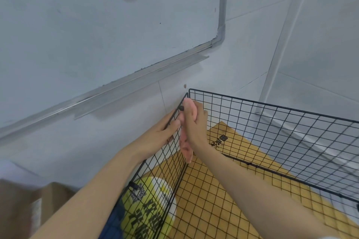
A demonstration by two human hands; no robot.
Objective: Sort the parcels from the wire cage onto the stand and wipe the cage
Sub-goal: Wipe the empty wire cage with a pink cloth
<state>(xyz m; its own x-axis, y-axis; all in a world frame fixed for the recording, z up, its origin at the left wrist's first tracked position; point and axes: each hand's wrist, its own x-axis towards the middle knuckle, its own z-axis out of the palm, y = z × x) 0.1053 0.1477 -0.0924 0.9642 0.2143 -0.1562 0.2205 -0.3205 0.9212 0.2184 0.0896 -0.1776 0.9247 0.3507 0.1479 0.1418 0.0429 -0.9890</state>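
A black wire cage (281, 132) fills the lower right, with no parcels inside it. My right hand (196, 122) reaches into the cage and grips a pink cloth (185, 147) against the inside of the left wall, near the far corner. My left hand (161, 137) is outside that wall, its fingers curled round the top wire. The cloth hangs down below my right hand.
Under the cage lies a yellow-brown surface with black print (219, 141). A yellow and white printed bag (151, 205) sits outside the left wall. A brown cardboard box (25, 205) stands at the lower left. A whiteboard with a metal ledge (136, 75) hangs on the tiled wall.
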